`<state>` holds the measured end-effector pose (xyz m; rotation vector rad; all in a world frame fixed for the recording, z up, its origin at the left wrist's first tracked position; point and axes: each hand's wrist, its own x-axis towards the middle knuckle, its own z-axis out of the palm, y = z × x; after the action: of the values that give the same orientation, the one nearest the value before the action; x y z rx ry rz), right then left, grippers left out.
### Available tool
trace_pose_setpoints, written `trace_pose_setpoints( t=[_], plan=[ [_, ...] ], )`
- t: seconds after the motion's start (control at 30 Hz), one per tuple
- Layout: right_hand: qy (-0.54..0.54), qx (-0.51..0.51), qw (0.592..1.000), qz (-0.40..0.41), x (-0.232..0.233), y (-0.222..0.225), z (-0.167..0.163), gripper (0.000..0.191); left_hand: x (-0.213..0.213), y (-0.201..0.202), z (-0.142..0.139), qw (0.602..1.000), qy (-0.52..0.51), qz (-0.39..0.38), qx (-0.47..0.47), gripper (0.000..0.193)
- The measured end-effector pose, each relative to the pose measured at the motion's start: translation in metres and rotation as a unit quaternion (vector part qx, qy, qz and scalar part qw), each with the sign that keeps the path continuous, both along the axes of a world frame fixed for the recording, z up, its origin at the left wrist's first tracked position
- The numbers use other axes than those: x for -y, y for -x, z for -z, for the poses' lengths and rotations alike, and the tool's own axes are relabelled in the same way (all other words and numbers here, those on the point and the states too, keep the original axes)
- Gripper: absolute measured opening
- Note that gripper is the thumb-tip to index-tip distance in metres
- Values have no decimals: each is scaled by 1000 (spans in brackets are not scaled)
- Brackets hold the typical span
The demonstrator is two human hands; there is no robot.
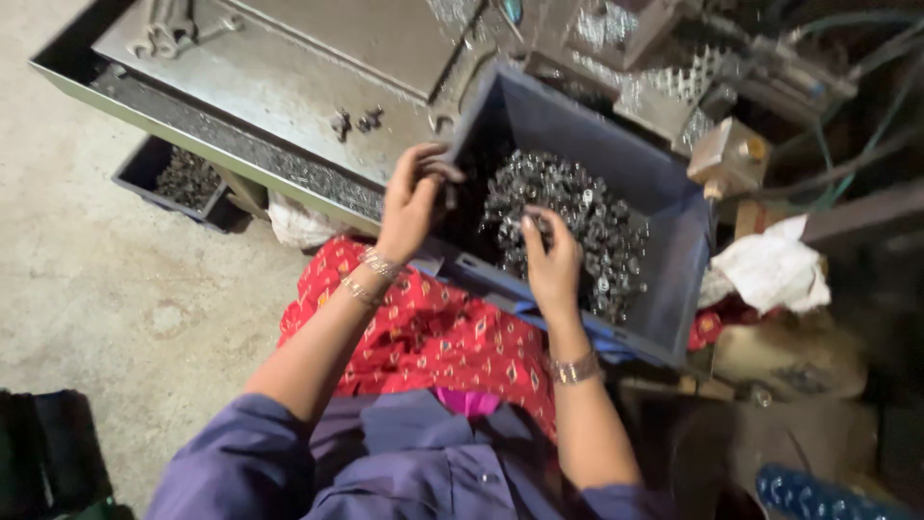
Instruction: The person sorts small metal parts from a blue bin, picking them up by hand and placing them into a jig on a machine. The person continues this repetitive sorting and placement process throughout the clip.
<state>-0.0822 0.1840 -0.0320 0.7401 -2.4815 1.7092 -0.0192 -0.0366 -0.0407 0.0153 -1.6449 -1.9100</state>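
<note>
Head view, looking down over the person's lap: a deep blue-grey plastic crate (674, 207) rests tilted on the knees, over red patterned cloth (433, 332), its open mouth toward the camera. A heap of small dark metal nuts and rings (577, 226) fills the crate's middle and right side; the left inner corner is in shadow and looks nearly bare.

The right hand (553, 260) lies on the near edge of the heap, fingers curled down and pressed together on a few pieces — touching the pile directly. The left hand (412, 202) sits at the crate's left wall, fingers bent inward around something dark; whether it pinches a part or only the rim cannot be told.

Governing relation — the heap lies to the right of and beyond the left hand, and directly under the right hand, so the right hand is the nearer. The crate's long axis runs from upper left to lower right.

Behind stands a grey steel machine table (289, 77); a second dark tray of parts (183, 178) sits on the concrete floor at left; a crumpled white rag (770, 270) lies right of the crate
</note>
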Motion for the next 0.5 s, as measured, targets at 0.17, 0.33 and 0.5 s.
trace_pose_setpoints(
  t=[0.17,0.33,0.5],
  plan=[
    [-93,-174,980,7,7,-12,-14,21,89,6,52,971,3,-215,109,24],
    [-129,-163,978,3,12,-16,-17,21,145,29,90,825,308,-362,305,54],
    [-147,-150,978,-1,12,-15,-16,22,156,57,70,757,362,-352,415,83]
  ],
)
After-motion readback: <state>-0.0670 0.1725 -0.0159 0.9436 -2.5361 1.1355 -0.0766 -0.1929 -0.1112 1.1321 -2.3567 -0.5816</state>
